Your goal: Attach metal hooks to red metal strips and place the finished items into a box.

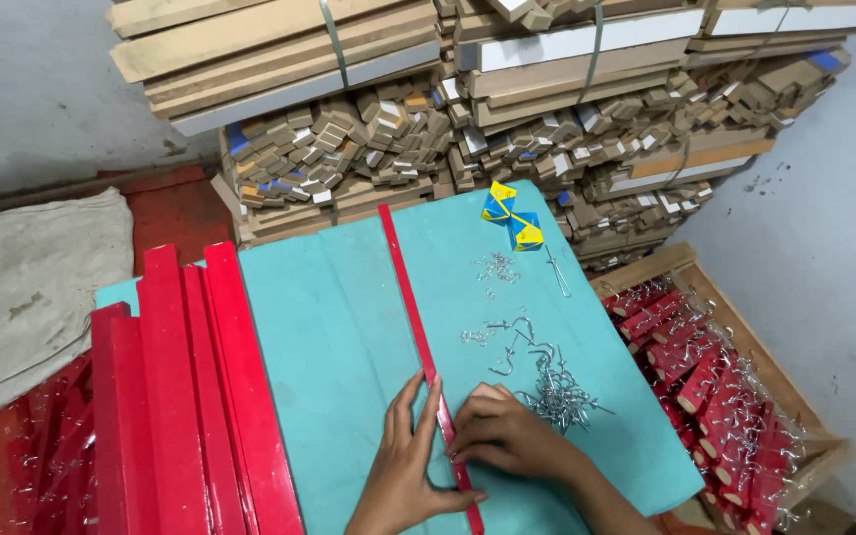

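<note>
Your left hand [403, 466] and right hand [497, 436] press flat, fingers extended, pinning 1 red strip [420, 342] against the teal board [339, 327]; hooks [557, 391] lie within reach.

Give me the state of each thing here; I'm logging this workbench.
left hand: flat, pressing beside the strip
right hand: fingertips on the strip
red strip: lying flat on teal board
metal hooks: loose pile
red bars: stacked on the left
wooden crate: full of hooked red pieces
</note>
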